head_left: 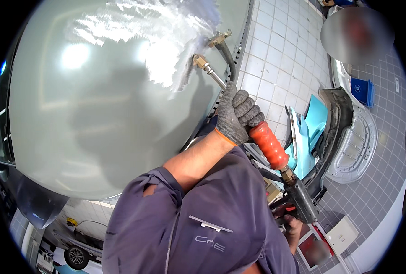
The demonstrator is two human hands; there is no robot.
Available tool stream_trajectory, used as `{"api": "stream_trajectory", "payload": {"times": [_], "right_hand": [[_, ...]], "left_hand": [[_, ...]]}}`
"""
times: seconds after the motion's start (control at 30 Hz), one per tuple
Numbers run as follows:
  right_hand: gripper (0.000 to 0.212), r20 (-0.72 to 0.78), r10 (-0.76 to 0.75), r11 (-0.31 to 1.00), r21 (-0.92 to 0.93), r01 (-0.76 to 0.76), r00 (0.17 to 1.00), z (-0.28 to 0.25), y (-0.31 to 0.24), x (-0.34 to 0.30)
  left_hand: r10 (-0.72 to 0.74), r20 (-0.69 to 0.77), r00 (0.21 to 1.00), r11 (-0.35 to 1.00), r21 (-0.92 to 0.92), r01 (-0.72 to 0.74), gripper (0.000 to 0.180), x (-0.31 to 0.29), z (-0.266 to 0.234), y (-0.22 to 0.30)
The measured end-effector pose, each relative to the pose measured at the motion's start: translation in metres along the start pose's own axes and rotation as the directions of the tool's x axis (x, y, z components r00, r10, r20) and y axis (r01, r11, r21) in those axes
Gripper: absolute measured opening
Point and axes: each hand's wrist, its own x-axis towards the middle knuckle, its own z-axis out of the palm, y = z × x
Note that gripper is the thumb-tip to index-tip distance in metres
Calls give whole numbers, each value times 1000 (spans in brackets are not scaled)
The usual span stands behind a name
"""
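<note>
My left hand, in a grey knit glove, closes around the steel rod of a slide-hammer dent puller. The tool's brass-coloured head is at the car panel, beside a patch of bare ground metal. An orange-red ribbed sliding weight sits on the shaft below the glove, with a black gun body behind it. At lower right my bare right hand grips the rear handle; some fingers are hidden. A second brass clamp on a thick black cable holds at the panel's edge.
The large grey-green car panel fills the left. On the tiled floor to the right lie turquoise body parts, a bare silver panel and a blue bin. Another person appears blurred at upper right. A car wheel shows at lower left.
</note>
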Motion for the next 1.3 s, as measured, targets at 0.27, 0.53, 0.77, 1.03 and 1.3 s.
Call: {"api": "stream_trajectory", "payload": {"times": [0.27,0.53,0.77,1.03,1.3], "right_hand": [[42,-43,137,933,342,-114,990,-9,-38,11],[48,33,-15,992,122,11,999,12,-43,11],[47,57,19,994,107,-25,998,9,-45,12],[46,64,-29,999,33,27,998,1,-43,8],[47,45,-14,998,69,11,999,4,-43,9]], "left_hand": [[221,-652,726,975,178,-136,31,14,67,-44],[36,-314,949,999,13,-34,49,9,35,-14],[66,-356,932,997,58,-48,52,3,31,-11],[187,-443,877,976,182,-116,47,2,38,-32],[185,-422,888,958,278,-67,29,-12,18,-62]]}}
